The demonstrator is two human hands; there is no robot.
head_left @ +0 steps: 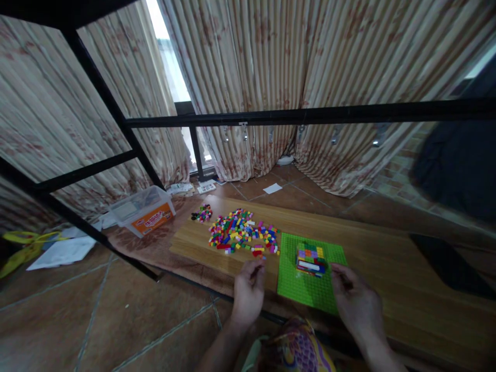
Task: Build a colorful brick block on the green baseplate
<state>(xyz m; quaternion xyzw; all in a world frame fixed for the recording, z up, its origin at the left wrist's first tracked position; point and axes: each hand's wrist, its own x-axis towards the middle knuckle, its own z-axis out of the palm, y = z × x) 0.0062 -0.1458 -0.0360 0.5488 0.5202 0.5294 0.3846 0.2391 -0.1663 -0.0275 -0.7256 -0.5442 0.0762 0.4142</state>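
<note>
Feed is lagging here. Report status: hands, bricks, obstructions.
Left hand curled beside loose multicoloured plastic brick pile. Right hand at right edge of flat green studded baseplate; small multicoloured brick block on it. No obstruction seen.

A green studded baseplate lies flat on the wooden board, near its front edge. On the plate's far half stands a small block of stacked bricks in yellow, orange, green, blue and red, with a white strip along its front. Just left of the plate, loose bricks of many colours lie spread in a heap. A small darker cluster sits apart at the far left.
</note>
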